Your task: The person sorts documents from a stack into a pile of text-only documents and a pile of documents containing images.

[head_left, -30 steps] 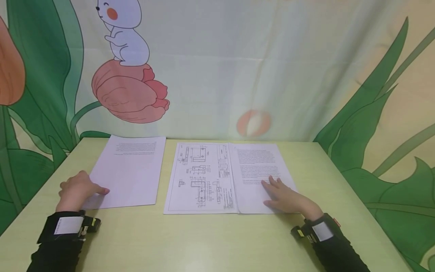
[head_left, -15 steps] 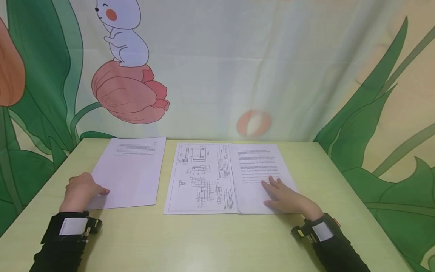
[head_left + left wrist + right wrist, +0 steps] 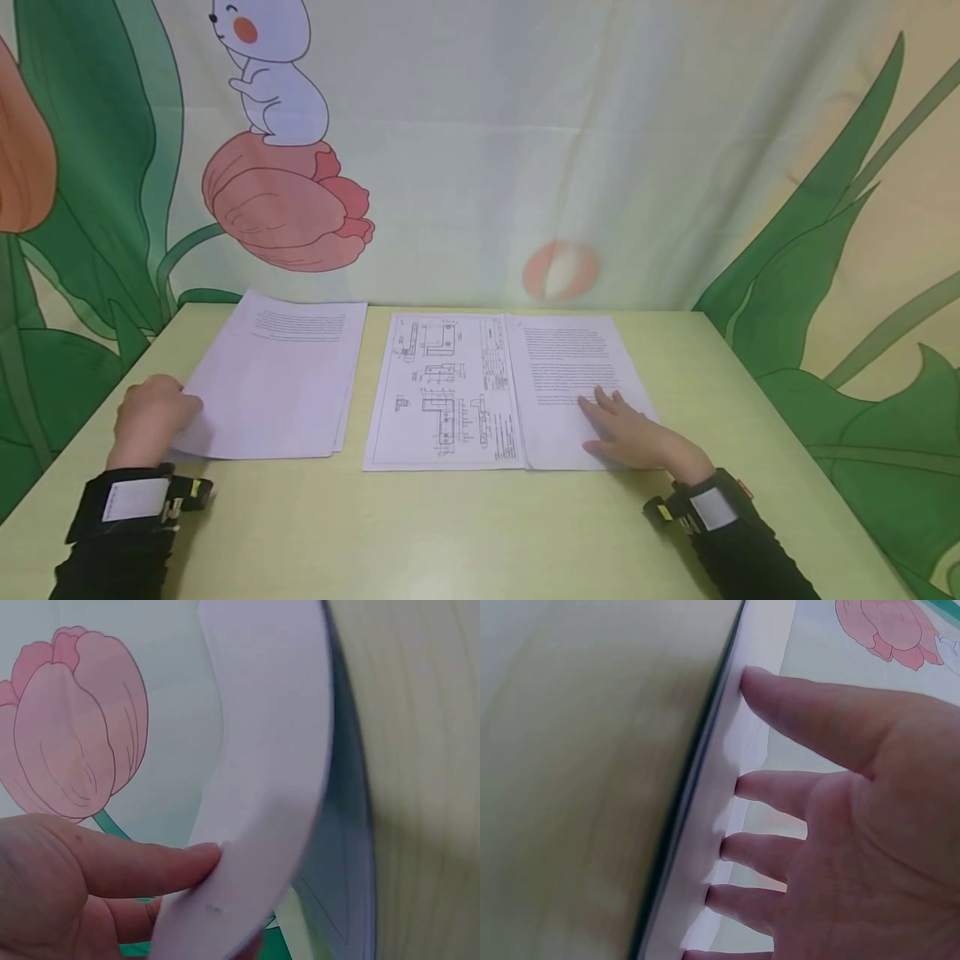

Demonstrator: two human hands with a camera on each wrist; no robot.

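At the left of the table, a printed sheet of paper (image 3: 270, 392) has short lines of text near its top. My left hand (image 3: 153, 417) pinches its left edge between thumb and fingers. The left wrist view shows the sheet (image 3: 270, 735) bowed up, with another sheet (image 3: 337, 847) lying beneath it. My right hand (image 3: 626, 433) rests with spread fingers on the lower part of a text page (image 3: 570, 358). Its fingertips touch the paper (image 3: 720, 750) in the right wrist view. Left of that page lies a sheet with a technical drawing (image 3: 442, 392).
The pale yellow table (image 3: 420, 533) carries all the papers. A curtain (image 3: 465, 167) printed with flowers, leaves and a white animal hangs along its back edge. Bands with small cameras sit on both wrists over black sleeves.
My left hand has moved slightly left and now pulls the top left sheet up and leftward; a second sheet's edge shows at its right. My right hand stays in place.
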